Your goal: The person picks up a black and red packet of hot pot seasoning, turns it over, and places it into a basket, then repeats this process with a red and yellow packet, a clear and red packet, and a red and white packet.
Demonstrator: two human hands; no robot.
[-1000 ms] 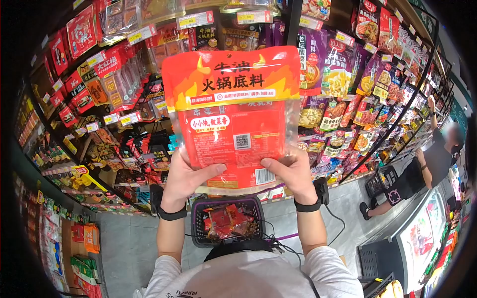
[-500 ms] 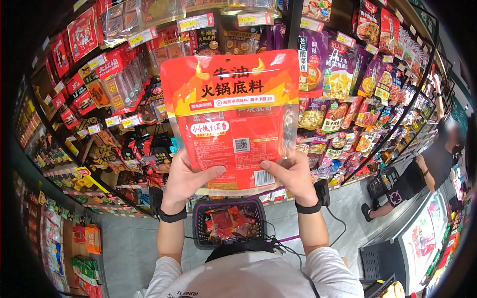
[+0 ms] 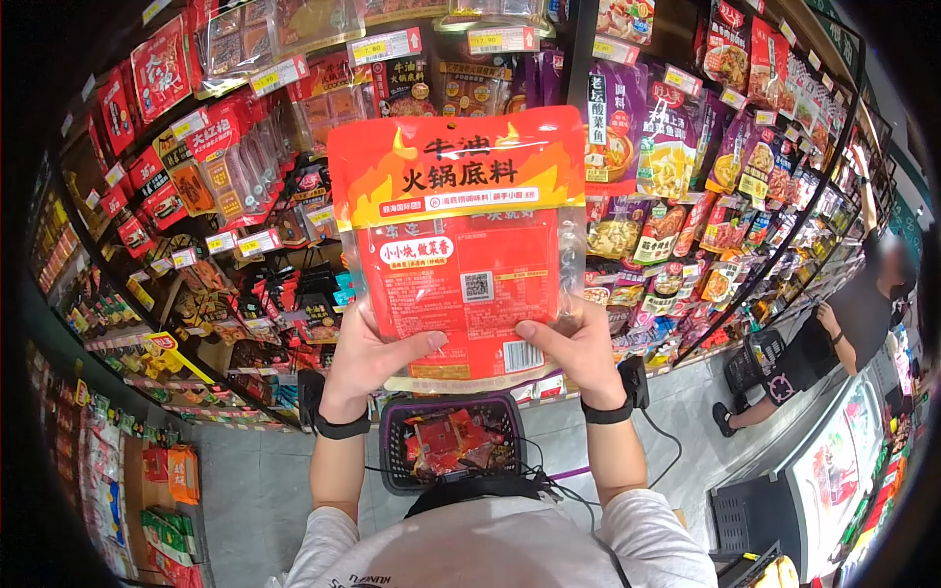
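Note:
A red packet of hotpot base [image 3: 461, 265] is held up in front of me, its back with printed text, a QR code and a barcode facing me. My left hand [image 3: 377, 348] grips the lower left edge, thumb lying across the front. On the lower right edge my right hand [image 3: 569, 343] is closed the same way, thumb beside the barcode. The other fingers of both hands are hidden behind the packet. Below it, a dark shopping basket [image 3: 392, 470] holds several red packets [image 3: 456, 438].
Shelves ahead carry hanging seasoning packets [image 3: 613, 127] and price tags [image 3: 503, 39]. At the right stands a person in dark clothes [image 3: 843, 323], with a black basket [image 3: 755, 361] beside them. A chest freezer [image 3: 750, 524] is at lower right. Cables [image 3: 676, 441] hang near my right arm.
The packet's top edge has dropped slightly and tilted, so it looks a little shorter. Both hands keep their hold in nearly the same place.

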